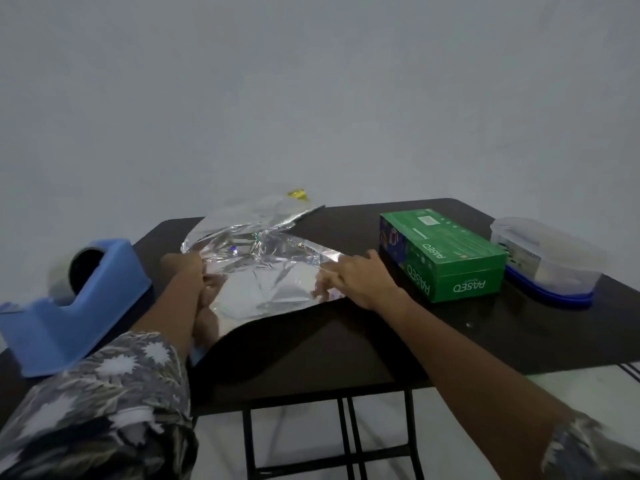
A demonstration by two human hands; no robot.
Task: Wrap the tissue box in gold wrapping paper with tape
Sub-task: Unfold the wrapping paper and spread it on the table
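Observation:
A crinkled sheet of wrapping paper (258, 268) lies silver side up on the dark table (346, 337), with a small gold corner showing at its far end. My left hand (188, 271) holds the sheet's left edge. My right hand (356, 278) grips the right edge with its fingers pinched on the paper. The green tissue box (446, 254) lies flat on the table to the right of the sheet, a little beyond my right hand. A blue tape dispenser (76, 306) stands at the table's left edge.
A clear plastic container with a blue base (547, 268) sits at the far right of the table. A plain grey wall rises behind the table. The table's black legs (346, 445) stand on a white floor below.

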